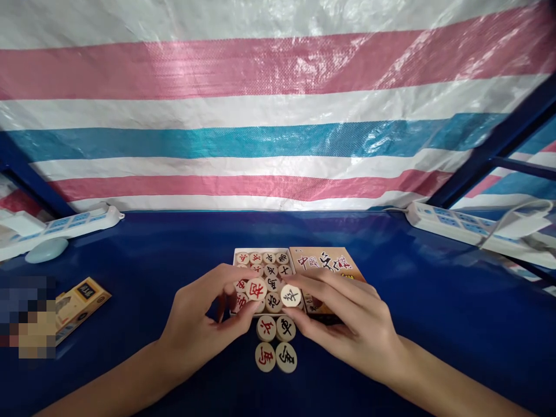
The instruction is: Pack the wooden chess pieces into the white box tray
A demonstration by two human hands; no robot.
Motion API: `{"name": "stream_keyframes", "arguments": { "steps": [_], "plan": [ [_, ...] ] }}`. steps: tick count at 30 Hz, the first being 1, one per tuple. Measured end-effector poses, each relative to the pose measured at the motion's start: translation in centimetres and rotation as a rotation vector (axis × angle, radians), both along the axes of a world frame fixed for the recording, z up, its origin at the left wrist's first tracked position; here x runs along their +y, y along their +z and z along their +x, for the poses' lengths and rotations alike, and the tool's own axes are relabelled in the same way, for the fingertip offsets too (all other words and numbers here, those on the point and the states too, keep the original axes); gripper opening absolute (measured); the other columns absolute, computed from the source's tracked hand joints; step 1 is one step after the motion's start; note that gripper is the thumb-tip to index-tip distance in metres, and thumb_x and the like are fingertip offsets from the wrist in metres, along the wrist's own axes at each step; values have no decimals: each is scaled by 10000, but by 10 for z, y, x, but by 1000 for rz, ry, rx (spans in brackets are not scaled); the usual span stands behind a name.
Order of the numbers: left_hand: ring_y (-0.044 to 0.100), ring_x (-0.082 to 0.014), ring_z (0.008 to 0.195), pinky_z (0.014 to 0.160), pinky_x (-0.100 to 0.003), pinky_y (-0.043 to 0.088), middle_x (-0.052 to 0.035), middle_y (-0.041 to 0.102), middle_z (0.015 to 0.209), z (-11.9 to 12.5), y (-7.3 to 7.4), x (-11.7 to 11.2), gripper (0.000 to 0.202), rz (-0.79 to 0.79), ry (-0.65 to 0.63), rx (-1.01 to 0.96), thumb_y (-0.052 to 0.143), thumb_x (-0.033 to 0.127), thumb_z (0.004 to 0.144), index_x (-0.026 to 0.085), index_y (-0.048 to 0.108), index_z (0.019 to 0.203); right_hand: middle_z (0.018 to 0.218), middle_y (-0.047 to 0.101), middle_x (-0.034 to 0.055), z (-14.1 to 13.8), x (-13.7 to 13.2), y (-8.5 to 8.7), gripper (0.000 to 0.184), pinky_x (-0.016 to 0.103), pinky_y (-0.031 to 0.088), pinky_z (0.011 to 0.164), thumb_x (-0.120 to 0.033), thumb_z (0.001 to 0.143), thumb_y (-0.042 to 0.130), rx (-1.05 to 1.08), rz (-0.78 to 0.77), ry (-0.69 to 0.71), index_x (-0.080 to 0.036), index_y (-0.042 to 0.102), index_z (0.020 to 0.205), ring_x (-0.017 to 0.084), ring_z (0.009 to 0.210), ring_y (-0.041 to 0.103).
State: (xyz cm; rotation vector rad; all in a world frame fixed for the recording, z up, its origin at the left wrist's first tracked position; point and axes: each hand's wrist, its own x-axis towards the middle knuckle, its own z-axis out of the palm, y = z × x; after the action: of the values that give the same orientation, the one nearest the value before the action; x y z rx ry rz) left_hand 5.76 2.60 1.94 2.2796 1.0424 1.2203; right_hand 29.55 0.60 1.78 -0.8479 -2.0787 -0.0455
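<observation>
My left hand (204, 321) pinches a round wooden chess piece with a red character (256, 289) between thumb and fingers. My right hand (347, 321) pinches a similar piece with a black character (291, 296). Both pieces are held just above the near edge of a small open box (238, 253) filled with several more such pieces. The box lid (324, 263), printed with characters, lies right beside the box, partly under my right fingers. Several pieces (275, 343) lie in two short rows on the blue table (152, 255) just in front of the box.
A white power strip (69, 225) and a pale oval object (47, 249) sit at the far left. Another power strip (456, 223) with a cable lies at the far right. A small printed card box (80, 301) rests at the left. A striped tarp (269, 104) hangs behind.
</observation>
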Motion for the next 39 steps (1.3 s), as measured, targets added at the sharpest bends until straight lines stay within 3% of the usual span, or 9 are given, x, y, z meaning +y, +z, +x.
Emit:
{"name": "stream_keyframes", "arguments": {
  "steps": [3, 7, 20, 28, 34, 39],
  "plan": [
    [564, -49, 584, 503, -130, 477, 28, 668, 828, 1, -3, -6, 301, 71, -34, 14, 664, 136, 836, 236, 642, 1119, 1031, 694, 55, 0, -3, -4, 386, 279, 571, 777, -158, 825, 729, -4, 10, 14, -177, 624, 1196, 157, 907, 676],
    [570, -51, 601, 530, -142, 475, 32, 671, 802, 1, -2, -8, 210, 128, -107, 26, 707, 154, 832, 208, 653, 1028, 972, 698, 50, -4, -4, -7, 412, 286, 578, 736, -178, 797, 765, -17, 30, 40, -171, 634, 1187, 154, 837, 682],
    [538, -63, 584, 515, -166, 437, 43, 629, 755, -2, -11, -8, 208, -27, -121, 19, 759, 274, 827, 230, 642, 993, 944, 698, 39, -4, -7, -12, 362, 283, 585, 725, -237, 820, 757, 9, -22, 32, -191, 651, 1163, 150, 808, 686],
    [532, -46, 604, 524, -152, 428, 52, 645, 846, -4, -15, -10, 330, -9, -179, -27, 782, 220, 806, 260, 601, 1078, 937, 688, 48, -5, -8, -10, 387, 275, 578, 719, -208, 815, 758, 22, -34, 81, -182, 633, 1180, 150, 816, 674],
    [555, -59, 647, 568, -164, 460, 41, 654, 866, -4, -14, -8, 321, -24, -191, -19, 780, 239, 813, 248, 612, 1086, 744, 607, -12, -3, -7, -9, 359, 261, 532, 610, -241, 823, 763, 10, -54, 79, -194, 630, 1154, 118, 664, 607],
    [575, -52, 645, 562, -155, 459, 33, 670, 874, -3, -9, -8, 251, -9, -172, 1, 756, 231, 835, 230, 641, 1058, 816, 633, 6, -3, -8, -11, 364, 251, 509, 595, -221, 838, 743, 10, -64, 75, -199, 623, 1182, 105, 665, 593]
  ]
}}
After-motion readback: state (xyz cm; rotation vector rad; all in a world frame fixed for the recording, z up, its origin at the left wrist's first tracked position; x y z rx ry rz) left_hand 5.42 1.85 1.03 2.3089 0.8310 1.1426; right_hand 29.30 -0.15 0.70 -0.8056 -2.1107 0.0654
